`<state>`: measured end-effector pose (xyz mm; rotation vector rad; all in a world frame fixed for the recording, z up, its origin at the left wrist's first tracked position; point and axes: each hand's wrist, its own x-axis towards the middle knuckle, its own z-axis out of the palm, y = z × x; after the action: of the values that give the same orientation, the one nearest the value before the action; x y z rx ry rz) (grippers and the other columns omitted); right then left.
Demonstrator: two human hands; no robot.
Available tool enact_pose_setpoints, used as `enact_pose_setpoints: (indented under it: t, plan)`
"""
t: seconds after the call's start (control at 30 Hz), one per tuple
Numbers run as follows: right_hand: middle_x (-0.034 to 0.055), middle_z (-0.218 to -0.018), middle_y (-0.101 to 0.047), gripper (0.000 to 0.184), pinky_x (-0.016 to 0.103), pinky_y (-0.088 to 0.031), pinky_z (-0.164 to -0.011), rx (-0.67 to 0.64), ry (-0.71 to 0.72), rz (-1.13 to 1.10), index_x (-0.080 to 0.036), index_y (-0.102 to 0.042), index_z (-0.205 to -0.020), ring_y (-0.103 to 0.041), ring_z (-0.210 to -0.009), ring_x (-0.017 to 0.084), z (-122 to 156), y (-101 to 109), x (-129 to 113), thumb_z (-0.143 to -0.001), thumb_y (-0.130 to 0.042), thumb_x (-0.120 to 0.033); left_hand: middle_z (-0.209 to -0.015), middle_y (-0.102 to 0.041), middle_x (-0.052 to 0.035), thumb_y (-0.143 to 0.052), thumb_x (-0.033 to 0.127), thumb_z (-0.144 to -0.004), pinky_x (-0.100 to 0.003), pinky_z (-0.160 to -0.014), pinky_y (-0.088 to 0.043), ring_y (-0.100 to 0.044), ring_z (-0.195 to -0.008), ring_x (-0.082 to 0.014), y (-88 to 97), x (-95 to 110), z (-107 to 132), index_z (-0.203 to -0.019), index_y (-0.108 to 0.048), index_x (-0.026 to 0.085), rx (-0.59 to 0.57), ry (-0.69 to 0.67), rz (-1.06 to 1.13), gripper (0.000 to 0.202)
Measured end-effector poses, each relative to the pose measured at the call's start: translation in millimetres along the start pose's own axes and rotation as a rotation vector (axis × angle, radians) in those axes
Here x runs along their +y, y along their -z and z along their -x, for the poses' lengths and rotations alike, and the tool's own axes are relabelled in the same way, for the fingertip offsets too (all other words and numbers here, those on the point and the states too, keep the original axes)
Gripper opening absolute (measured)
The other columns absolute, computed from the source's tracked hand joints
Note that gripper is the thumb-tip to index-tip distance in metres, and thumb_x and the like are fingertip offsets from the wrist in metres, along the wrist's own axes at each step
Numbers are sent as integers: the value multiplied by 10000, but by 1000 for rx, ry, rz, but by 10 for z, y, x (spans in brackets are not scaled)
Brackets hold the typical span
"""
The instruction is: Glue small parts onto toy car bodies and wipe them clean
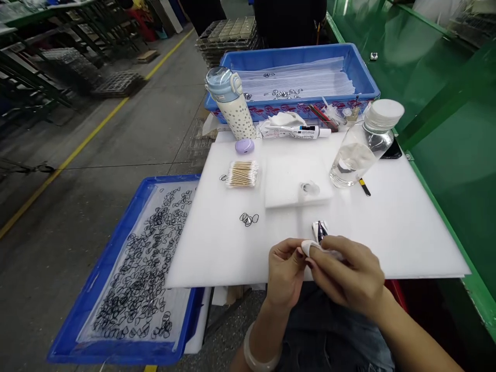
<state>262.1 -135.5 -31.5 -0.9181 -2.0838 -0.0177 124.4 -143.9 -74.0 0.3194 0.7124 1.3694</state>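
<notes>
My left hand (285, 274) is closed in a pinch at the near edge of the white board (217, 253). What sits between its fingertips is too small to make out. My right hand (354, 271) meets it there, fingers bent around a white cloth (311, 246) that covers a fingertip and presses against the left fingers. Just beyond the hands lies a small white-and-dark object (320, 230), partly hidden. Several thin black rings (248, 219) rest on the board to the left, near a pack of cotton swabs (242, 174).
Left and lower stands a blue tray (112, 352) of black rings. A spotted bottle (236, 113), a tube (302, 132) and a blue bin (289, 51) line the back. A clear jar of liquid (354, 155) stands right, by a white foam block (282, 178) and purple case (244, 146).
</notes>
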Motion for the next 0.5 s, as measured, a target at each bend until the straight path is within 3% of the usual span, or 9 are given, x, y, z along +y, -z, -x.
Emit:
enact_pose_setpoints:
  t: [0.13,0.3,0.4,0.5]
  plan:
    - [52,-855,-619,135,251,-465,-549,-82,10,-22,-153,-643,-1034,-536,-634,105,32,154,37,-908,-600,-131,-677,-773,-15,-929,356,-641,-112,-592,-577,-707,-592,-79,0,-14,9,-750,-814,218,-30,-21,-32,210]
    - [32,-863,-615,182,210,-421,-500,58,-259,-23,-188,-672,-987,-551,-622,76,180,353,182,-865,-653,-54,-704,-786,-30,-887,391,-704,-151,-595,-608,-726,-596,-108,29,17,39,-790,-821,246,-70,-88,-176,180]
    - [22,-822,-619,155,206,-401,-459,65,-417,-167,-185,-690,-956,-546,-582,76,286,278,219,-881,-632,-62,-763,-796,-25,-856,321,-758,-196,-649,-635,-745,-660,-132,82,93,74,-861,-819,253,-92,-208,-461,128]
    - [17,-777,-628,101,215,-409,-465,0,-567,-231,-172,-708,-913,-560,-577,88,358,149,232,-900,-626,-115,-841,-798,-28,-812,166,-786,-238,-719,-642,-751,-741,-152,100,138,76,-921,-800,223,-69,-503,-975,146]
